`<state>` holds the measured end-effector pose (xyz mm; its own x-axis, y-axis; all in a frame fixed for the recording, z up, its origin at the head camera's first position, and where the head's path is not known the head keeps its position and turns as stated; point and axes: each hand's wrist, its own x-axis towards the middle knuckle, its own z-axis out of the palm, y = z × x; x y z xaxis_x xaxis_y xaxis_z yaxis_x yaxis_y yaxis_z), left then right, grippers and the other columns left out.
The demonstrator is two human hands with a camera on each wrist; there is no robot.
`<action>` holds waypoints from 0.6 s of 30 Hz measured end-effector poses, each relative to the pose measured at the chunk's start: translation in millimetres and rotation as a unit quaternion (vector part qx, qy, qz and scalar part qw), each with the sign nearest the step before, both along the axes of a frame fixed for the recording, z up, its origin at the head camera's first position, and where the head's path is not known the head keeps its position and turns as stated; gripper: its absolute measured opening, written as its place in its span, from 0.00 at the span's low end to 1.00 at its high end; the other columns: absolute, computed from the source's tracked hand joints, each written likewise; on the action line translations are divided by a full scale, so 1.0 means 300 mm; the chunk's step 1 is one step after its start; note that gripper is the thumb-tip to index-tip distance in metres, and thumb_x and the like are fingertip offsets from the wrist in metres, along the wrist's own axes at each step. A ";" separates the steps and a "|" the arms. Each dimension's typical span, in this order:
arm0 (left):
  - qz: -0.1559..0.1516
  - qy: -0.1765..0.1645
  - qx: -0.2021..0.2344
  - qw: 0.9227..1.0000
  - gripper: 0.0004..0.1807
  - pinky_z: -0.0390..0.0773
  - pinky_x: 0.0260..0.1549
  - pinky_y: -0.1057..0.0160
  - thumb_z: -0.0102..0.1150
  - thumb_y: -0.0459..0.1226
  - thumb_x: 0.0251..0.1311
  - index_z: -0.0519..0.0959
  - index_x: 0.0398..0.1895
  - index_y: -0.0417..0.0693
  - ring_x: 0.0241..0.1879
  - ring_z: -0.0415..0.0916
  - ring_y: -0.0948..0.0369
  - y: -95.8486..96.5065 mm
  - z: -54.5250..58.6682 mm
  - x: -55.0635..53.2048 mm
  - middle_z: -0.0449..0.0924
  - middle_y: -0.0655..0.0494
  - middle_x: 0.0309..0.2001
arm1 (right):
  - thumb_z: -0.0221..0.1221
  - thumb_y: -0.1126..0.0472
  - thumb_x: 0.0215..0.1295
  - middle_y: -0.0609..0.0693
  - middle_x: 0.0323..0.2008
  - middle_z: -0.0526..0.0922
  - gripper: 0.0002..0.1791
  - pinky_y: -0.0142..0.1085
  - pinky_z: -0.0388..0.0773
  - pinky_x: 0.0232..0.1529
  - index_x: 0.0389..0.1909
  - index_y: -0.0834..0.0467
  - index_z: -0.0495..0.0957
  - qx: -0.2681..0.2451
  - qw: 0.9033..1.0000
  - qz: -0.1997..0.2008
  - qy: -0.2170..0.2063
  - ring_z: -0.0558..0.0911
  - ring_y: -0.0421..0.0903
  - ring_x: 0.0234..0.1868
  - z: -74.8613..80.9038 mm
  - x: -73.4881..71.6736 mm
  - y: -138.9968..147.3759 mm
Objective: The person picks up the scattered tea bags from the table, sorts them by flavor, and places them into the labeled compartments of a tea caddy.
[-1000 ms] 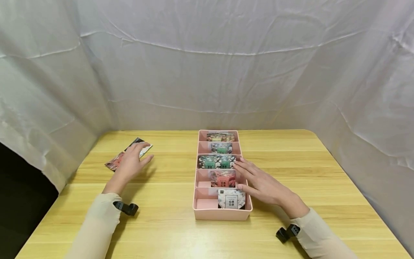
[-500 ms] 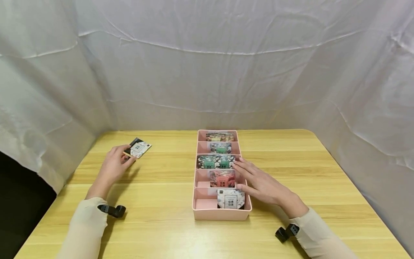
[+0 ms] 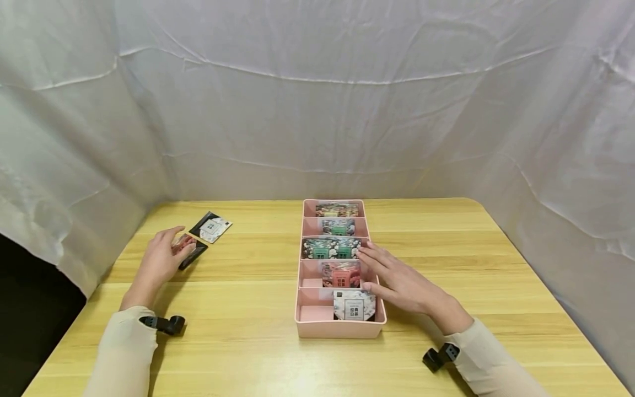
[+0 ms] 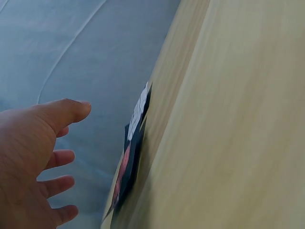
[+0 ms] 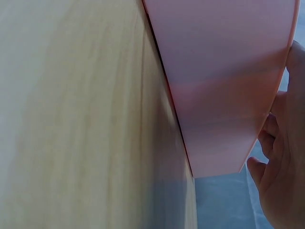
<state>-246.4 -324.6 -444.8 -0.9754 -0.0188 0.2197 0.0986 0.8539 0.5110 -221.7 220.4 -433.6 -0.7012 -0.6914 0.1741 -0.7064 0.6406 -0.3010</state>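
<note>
My left hand [image 3: 161, 255] hovers over a red and black tea sachet [image 3: 194, 255], its fingers spread and partly covering it. In the left wrist view the thumb and fingers [image 4: 57, 186] stand apart with nothing between them. Just beyond lies a white and black tea sachet [image 3: 212, 227], flat on the table. My right hand [image 3: 402, 278] rests on the right rim of a pink divided box [image 3: 342, 330], fingers extended. Its compartments hold a white tea sachet [image 3: 354, 306], a red one [image 3: 341, 274], several green-labelled ones [image 3: 320, 249] and brownish ones [image 3: 337, 209] at the back.
The box stands on a light wooden table [image 3: 248, 353], slightly right of its middle. White cloth [image 3: 317, 110] hangs behind the table and along both sides. A small black camera [image 3: 171, 325] sits on the left wrist, another [image 3: 439, 357] on the right.
My left hand has drawn back and left from the white sachet, which now shows fully, and hovers at the red one. The right hand has stayed on the box rim.
</note>
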 end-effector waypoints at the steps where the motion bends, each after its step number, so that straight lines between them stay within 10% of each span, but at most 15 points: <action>1: 0.000 -0.002 -0.002 1.000 0.35 0.58 0.58 0.29 0.57 0.45 0.69 0.61 0.69 0.32 0.62 0.55 0.28 -0.005 -0.002 0.000 0.58 0.23 0.63 | 0.48 0.41 0.73 0.53 0.77 0.47 0.38 0.54 0.54 0.71 0.77 0.54 0.52 0.000 1.000 0.000 0.000 0.47 0.51 0.76 -0.001 0.000 0.000; 18: 0.006 -0.033 -0.007 0.999 0.37 0.58 0.57 0.28 0.52 0.50 0.71 0.58 0.70 0.30 0.61 0.54 0.26 -0.079 -0.049 0.016 0.56 0.20 0.63 | 0.49 0.42 0.73 0.54 0.77 0.49 0.38 0.54 0.53 0.71 0.77 0.54 0.52 -0.004 1.000 0.005 0.004 0.47 0.51 0.76 0.000 0.000 0.000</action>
<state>-241.6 -348.4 -459.5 -0.9875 -0.0280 0.1548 0.0547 0.8618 0.5043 -221.8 220.4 -433.7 -0.6928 -0.6968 0.1856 -0.7153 0.6312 -0.2999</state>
